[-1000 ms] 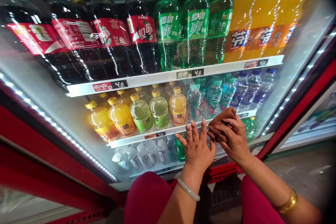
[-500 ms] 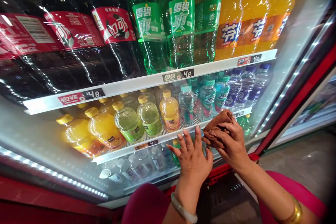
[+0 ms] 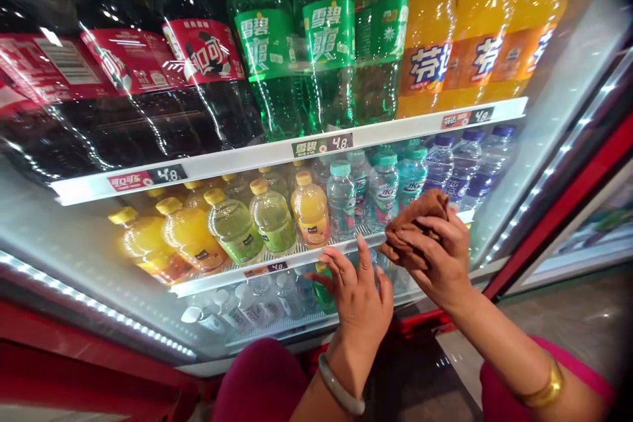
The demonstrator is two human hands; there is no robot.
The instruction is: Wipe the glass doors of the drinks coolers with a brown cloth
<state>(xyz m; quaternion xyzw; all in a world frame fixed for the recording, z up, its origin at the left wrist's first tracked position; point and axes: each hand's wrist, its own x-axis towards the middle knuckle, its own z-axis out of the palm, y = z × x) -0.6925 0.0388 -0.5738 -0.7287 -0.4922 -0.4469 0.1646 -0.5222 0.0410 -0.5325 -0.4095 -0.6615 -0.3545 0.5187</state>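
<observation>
A crumpled brown cloth point(image 3: 413, 221) is gripped in my right hand point(image 3: 438, 254), bunched between the thumb and fingers. It is in front of the middle shelf point(image 3: 306, 257) on its right side, near the small water bottles with teal caps point(image 3: 384, 188). My left hand point(image 3: 361, 297) holds nothing; its fingers are spread and point up toward that shelf's front edge. Just beyond it are a small orange juice bottle point(image 3: 310, 211) and a green bottle point(image 3: 324, 287) on the level below. Whether either hand touches glass or the shelf, I cannot tell.
Large cola bottles point(image 3: 208, 59), green soda bottles point(image 3: 324, 39) and orange soda bottles point(image 3: 430, 33) line the top shelf point(image 3: 247, 155). Several clear bottles point(image 3: 247, 306) stand at the bottom. A red cooler frame point(image 3: 558, 191) runs along the right, and my knees flank the hands.
My left hand has shifted slightly left, with its fingers bending more. My right hand has moved a little right and turned with the cloth. The view has shifted slightly.
</observation>
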